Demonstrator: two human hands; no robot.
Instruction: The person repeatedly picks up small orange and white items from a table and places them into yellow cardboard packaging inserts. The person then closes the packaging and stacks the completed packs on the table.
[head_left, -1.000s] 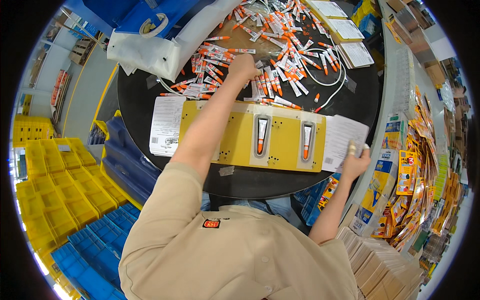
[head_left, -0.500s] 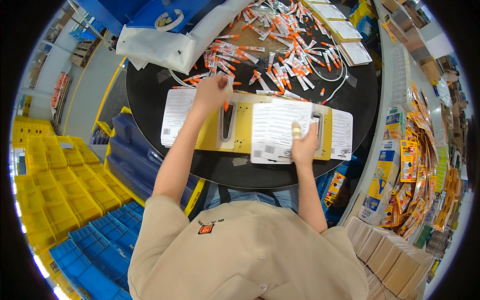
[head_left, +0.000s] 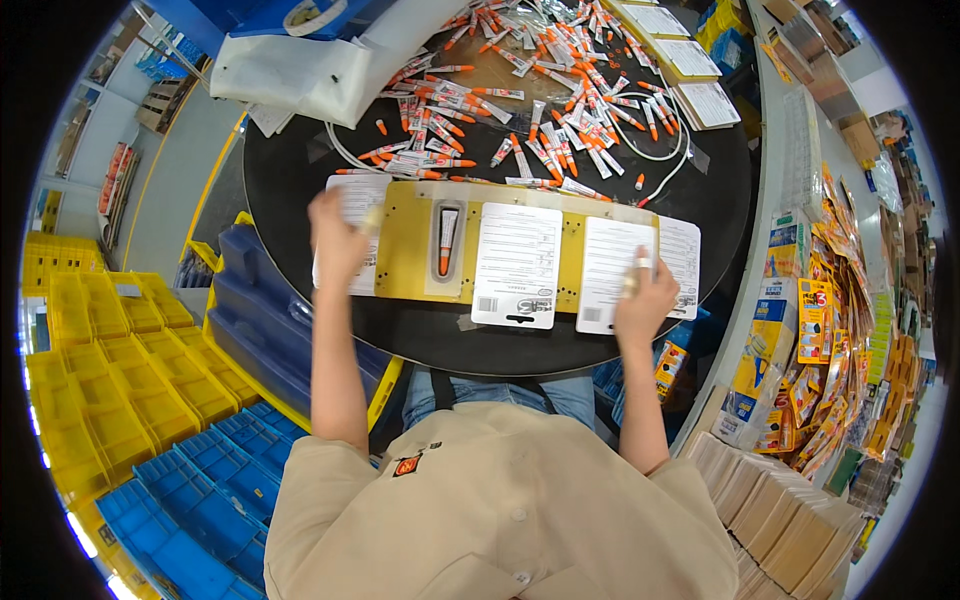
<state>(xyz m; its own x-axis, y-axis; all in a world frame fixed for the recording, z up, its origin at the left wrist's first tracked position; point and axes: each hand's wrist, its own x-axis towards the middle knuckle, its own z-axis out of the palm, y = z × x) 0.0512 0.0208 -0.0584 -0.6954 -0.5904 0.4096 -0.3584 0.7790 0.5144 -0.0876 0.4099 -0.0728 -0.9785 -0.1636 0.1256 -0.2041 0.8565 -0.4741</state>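
The yellow tray (head_left: 410, 245) lay along the near edge of the round black surface (head_left: 280, 190), its long side facing the person. One orange-tipped tube (head_left: 445, 240) sat upright in the tray's left slot. A white printed card (head_left: 517, 265) covered the middle of the tray, its lower edge overhanging the tray's near side. A second white card (head_left: 607, 275) lay over the right part. The left hand (head_left: 338, 245) rested on a third white sheet (head_left: 358, 205) at the tray's left end, fingers curled around that sheet's edge, gripping it. The right hand (head_left: 645, 300) sat at the near right corner of the tray, fingers pressed down on the second card; whether it pinched the card could not be told. Beyond the tray, toward the far edge of the surface, lay a loose heap of orange-capped tubes (head_left: 540, 110). A white cable (head_left: 660, 150) looped among them at the right. A white bag (head_left: 300, 75) sat at the far left edge.
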